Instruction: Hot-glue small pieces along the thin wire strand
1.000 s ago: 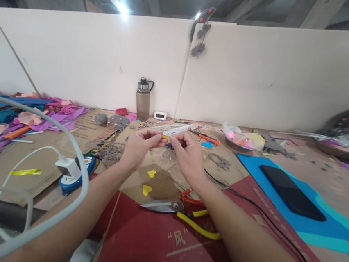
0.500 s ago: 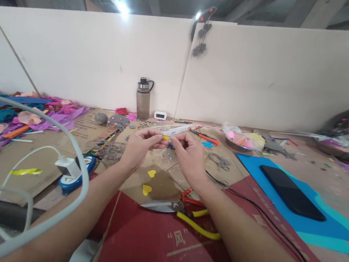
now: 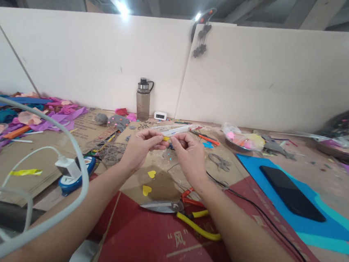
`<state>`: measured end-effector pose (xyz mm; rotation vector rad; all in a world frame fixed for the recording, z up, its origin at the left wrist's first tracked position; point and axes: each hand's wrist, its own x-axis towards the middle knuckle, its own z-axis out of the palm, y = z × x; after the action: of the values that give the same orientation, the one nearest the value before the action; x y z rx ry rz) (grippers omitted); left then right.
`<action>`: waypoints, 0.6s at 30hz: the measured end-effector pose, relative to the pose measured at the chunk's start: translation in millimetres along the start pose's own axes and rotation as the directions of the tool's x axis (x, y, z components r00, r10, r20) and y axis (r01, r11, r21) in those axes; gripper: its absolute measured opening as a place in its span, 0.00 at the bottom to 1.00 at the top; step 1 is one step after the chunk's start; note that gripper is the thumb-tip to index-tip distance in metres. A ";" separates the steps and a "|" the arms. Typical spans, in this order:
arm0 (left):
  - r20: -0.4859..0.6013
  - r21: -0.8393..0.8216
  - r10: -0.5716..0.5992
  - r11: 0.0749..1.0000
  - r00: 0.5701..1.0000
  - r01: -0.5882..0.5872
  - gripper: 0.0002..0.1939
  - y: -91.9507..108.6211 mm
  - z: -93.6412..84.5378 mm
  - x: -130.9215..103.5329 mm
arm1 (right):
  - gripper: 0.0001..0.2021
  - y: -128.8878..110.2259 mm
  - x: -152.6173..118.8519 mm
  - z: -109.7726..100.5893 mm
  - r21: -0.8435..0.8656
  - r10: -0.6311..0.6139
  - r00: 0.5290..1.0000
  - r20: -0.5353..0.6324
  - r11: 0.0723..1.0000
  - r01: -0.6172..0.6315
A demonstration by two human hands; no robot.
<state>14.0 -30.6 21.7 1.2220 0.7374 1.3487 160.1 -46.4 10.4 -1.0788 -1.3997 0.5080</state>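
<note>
Between the fingertips of both hands is a small yellow piece [image 3: 166, 138], mostly covered by the fingers, so its full shape cannot be made out. My left hand [image 3: 142, 145] pinches its left end, and my right hand [image 3: 189, 152] pinches the right end. Below them on the cardboard lie two yellow hearts, an upper heart [image 3: 151, 173] and a lower heart [image 3: 147, 190]. Scissors with yellow handles [image 3: 203, 229] rest under my right forearm, blade pointing left. A red-orange handled tool [image 3: 190, 201] lies against them, partly hidden by the forearm.
A blue power strip [image 3: 77, 179] with a white plug and looping cable is at left. A phone [image 3: 292, 191] lies on blue sheets at right. Behind stand a water bottle [image 3: 143, 100] and small clock [image 3: 160, 115]. Grey cord [image 3: 110, 151] and a bowl [image 3: 237, 144] flank the hands.
Hardly anything differs; both hands stay in place with the yellow piece, and the fingers have shifted only very slightly.
</note>
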 end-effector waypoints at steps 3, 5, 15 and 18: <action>0.003 -0.002 0.004 1.000 1.000 -0.004 0.11 0.3 0.0 -0.3 | 0.09 -0.7 -0.1 0.7 0.014 0.013 1.000 -0.002 1.000 -0.013; 0.006 -0.008 0.009 1.000 1.000 -0.009 0.10 0.9 0.3 -0.8 | 0.08 -1.4 -0.3 0.9 0.029 0.024 1.000 0.004 0.999 -0.024; 0.049 -0.050 0.006 0.999 0.999 -0.004 0.09 1.1 -0.3 -0.5 | 0.07 -7.6 -2.1 0.9 0.079 0.035 0.999 0.011 0.996 -0.036; 0.056 -0.064 -0.026 0.997 0.998 0.030 0.09 1.4 -0.7 0.0 | 0.07 -6.9 -2.1 0.7 0.112 0.037 0.999 0.033 0.993 -0.041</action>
<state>12.9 -30.7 22.8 1.1887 0.6644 1.3012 157.0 -51.1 14.9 -1.0125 -1.3628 0.6269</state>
